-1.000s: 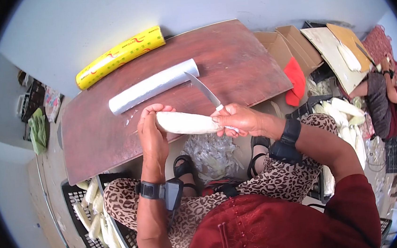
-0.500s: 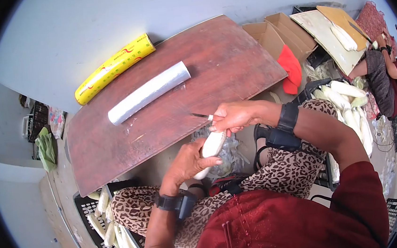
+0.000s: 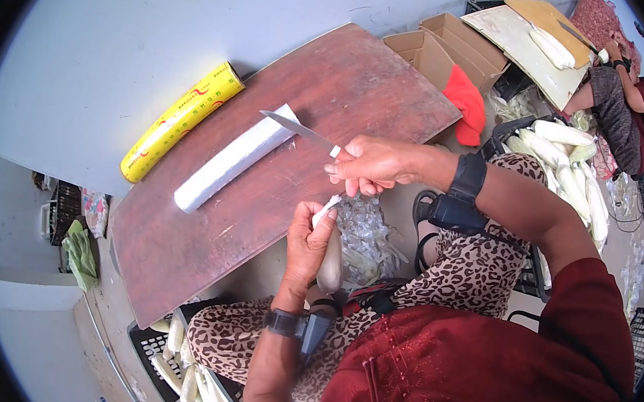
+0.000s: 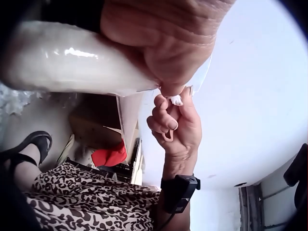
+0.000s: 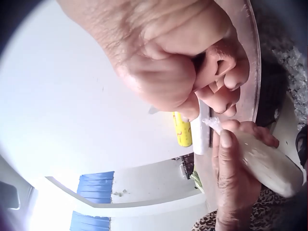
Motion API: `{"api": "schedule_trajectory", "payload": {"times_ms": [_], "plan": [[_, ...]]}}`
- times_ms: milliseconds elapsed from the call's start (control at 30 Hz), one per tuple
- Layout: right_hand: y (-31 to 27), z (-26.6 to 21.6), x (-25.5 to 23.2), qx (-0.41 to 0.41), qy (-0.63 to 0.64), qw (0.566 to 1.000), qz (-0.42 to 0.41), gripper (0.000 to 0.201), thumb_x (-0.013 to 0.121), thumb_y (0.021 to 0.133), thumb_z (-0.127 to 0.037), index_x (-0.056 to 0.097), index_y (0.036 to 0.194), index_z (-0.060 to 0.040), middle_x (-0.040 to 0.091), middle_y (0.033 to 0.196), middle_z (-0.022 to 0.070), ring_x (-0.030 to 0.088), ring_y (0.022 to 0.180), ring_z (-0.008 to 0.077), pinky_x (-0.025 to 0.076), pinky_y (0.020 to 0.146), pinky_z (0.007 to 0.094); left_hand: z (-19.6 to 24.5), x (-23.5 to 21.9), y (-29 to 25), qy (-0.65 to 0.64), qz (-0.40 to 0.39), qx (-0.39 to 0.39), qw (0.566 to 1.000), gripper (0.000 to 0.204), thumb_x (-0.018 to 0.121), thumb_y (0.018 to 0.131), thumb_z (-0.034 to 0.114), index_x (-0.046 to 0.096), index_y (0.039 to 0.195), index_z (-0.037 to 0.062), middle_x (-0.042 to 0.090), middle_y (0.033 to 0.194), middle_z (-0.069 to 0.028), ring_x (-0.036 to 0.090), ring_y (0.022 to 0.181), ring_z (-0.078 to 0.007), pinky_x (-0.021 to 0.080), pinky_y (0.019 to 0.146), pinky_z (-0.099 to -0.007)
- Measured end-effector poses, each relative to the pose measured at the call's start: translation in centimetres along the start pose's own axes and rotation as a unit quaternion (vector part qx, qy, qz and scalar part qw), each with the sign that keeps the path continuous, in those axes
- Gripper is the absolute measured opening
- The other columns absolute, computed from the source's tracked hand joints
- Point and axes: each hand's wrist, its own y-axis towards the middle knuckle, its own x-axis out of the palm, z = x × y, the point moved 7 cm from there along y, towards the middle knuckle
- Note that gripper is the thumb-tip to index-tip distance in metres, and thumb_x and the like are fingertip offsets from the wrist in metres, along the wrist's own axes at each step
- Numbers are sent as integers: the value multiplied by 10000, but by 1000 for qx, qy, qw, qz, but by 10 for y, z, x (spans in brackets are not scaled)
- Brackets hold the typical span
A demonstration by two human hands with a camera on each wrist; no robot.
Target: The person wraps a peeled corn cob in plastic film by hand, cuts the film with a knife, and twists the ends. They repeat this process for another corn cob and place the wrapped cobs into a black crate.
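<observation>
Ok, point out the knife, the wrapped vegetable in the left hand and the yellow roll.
Knife [image 3: 300,129]: head view, middle of the blade.
Wrapped vegetable [image 4: 77,62]: left wrist view, its shiny side.
Yellow roll [image 3: 181,122]: head view, middle of its printed side.

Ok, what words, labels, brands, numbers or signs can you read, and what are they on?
None readable for certain.
Yellow roll: printed characters and red marks, too small and blurred to read.
Wrist device: any marks too small to read.
Knife, white roll: no lettering visible.
</observation>
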Motion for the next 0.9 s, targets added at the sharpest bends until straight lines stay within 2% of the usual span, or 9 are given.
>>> {"api": "schedule_trajectory", "payload": {"times_ms": [33,133,233,333,400,533,700,833,900], "plan": [[0,1,3,-1,5,1000,-7,421,587,928,-400,586,976,18,596,712,52,501,485,41,351,375,194,1,-1,-1,2,10,-10,1000,200,623,924,239,497,903,84,523,773,23,450,698,-48,392,604,-218],[-4,3,21,-6,18,999,-30,401,614,918,-385,571,959,12,576,697,34,450,480,34,307,376,191,0,-2,1,18,12,10,1000,195,629,918,239,514,915,82,527,771,24,456,695,-51,397,602,-221],[-1,6,33,-27,25,999,-14,241,685,856,-223,582,879,-6,553,693,17,414,492,40,309,414,209,1,2,3,45,3,59,997,196,633,912,244,534,934,77,535,778,25,460,701,-54,401,605,-224],[7,10,26,-59,-9,997,47,129,696,797,-88,590,816,-16,522,683,-8,439,563,47,347,488,231,-5,1,2,36,-21,-6,999,225,673,888,229,537,966,68,548,801,23,479,728,-60,422,638,-230],[9,4,20,-97,-22,992,80,114,691,788,-66,588,799,-17,502,672,-23,451,605,50,369,527,241,4,10,-1,31,-45,-6,998,260,707,863,215,529,972,60,555,814,16,496,740,-68,437,653,-238],[8,-2,15,-104,-54,986,116,91,670,773,-40,581,780,-22,477,657,-38,460,645,61,401,578,267,10,18,-4,13,-50,-14,999,340,763,816,198,515,990,42,571,838,-4,528,754,-85,462,656,-248],[17,3,10,-105,-137,975,138,86,651,739,-7,585,789,-31,460,639,-22,470,623,89,421,586,286,-21,7,-1,-71,-49,-128,988,342,760,817,206,527,1004,39,589,829,-16,547,709,-96,470,627,-250],[19,-3,12,-139,-179,963,145,153,638,717,9,491,706,-32,551,689,30,547,668,117,465,629,308,-37,0,0,-95,-42,-164,981,335,742,834,194,544,1055,37,612,836,-23,574,693,-106,482,630,-256],[24,-1,13,-138,-181,962,150,216,632,712,16,427,668,-34,603,734,56,585,705,129,484,652,320,-39,1,1,-142,-38,-151,978,291,696,869,196,551,1069,42,632,849,-58,610,708,-150,511,636,-286]]}}
